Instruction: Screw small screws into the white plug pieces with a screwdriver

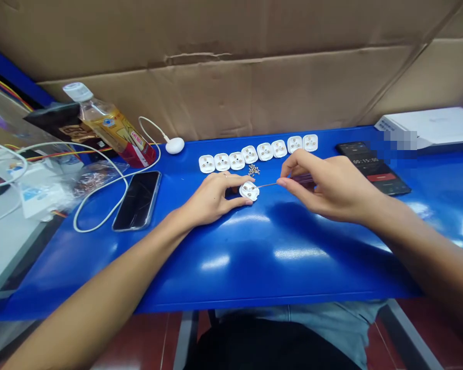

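My left hand (216, 198) pinches a round white plastic plug part (249, 191) with brass-coloured metal pieces in it, between thumb and index finger, at the middle of the blue table. Closed around a screwdriver (268, 184), my right hand (324, 182) holds it nearly level. The thin metal shaft points left, its tip at the right edge of the white part; whether it touches a screw I cannot tell. Most of its handle is hidden by my fingers. Just behind the part lies a small heap of brass-coloured screws (254, 170).
Several squarish white plug parts (237, 161) stand in a row at the back. On the left are a phone (138, 200), a white cable (77, 216), a tilted drink bottle (116, 131) and a plastic bag (92, 177). A dark phone (378, 169) and white box (432, 126) lie right.
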`<state>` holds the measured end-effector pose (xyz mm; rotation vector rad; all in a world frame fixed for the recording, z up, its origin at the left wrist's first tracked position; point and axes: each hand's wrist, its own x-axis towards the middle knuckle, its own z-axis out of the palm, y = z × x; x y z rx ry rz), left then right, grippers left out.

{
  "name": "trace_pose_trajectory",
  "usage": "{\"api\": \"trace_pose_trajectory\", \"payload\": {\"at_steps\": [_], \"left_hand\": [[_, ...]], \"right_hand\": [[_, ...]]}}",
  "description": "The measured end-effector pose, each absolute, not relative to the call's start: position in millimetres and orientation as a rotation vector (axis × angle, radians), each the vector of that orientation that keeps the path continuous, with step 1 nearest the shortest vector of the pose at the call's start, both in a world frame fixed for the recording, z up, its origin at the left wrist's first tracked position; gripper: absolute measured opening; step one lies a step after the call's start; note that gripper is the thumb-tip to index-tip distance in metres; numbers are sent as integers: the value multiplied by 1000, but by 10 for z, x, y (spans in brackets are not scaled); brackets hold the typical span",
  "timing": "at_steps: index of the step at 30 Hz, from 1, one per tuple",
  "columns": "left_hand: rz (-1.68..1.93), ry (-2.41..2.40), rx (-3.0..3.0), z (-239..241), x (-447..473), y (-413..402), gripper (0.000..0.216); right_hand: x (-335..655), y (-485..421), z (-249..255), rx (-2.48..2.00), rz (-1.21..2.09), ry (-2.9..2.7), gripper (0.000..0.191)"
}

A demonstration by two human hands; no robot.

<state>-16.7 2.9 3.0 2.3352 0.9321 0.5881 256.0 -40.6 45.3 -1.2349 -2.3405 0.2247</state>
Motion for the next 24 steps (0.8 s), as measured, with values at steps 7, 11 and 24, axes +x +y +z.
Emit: {"api": "trace_pose_trajectory", "payload": {"at_steps": [7,11,24], "left_hand": [[570,917,2395,12,-176,35,45],[581,898,2402,-1,-166,22,44],[293,1049,2468,520,-643,164,45]], "right_hand": [[2553,-423,503,-1203,231,-2391,11],[2489,-447,543,-1280,245,-2342,6],[2468,-437,357,-1231,127,-2030,13]]}}
